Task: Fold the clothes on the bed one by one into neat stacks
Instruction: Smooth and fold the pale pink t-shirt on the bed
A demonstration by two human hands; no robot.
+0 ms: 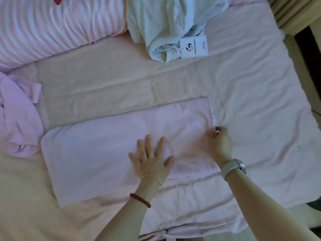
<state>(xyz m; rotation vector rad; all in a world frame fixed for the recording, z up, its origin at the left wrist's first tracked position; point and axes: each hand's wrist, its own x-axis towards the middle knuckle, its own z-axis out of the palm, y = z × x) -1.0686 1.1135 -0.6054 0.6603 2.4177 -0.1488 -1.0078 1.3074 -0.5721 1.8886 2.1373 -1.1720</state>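
Currently right hand [219, 143] pinches right edge of pale pink folded garment [125, 145]; fingers curled on fabric. Left hand [150, 157] lies flat, fingers spread, pressing garment middle. Garment lies as long band across near half of pink bedsheet [251, 87], partly folded. Likely next: carry pinched end leftward over pressed line, align edges. Unfolded: crumpled pink top [19, 117] at left edge, pale green tagged garment [165, 23] at far edge.

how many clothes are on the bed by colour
Pink: 2, the garment being folded under the left hand and gripped at its edge by the right hand, plus a crumpled one
Light blue-grey: 1, crumpled, with a tag
Total: 3
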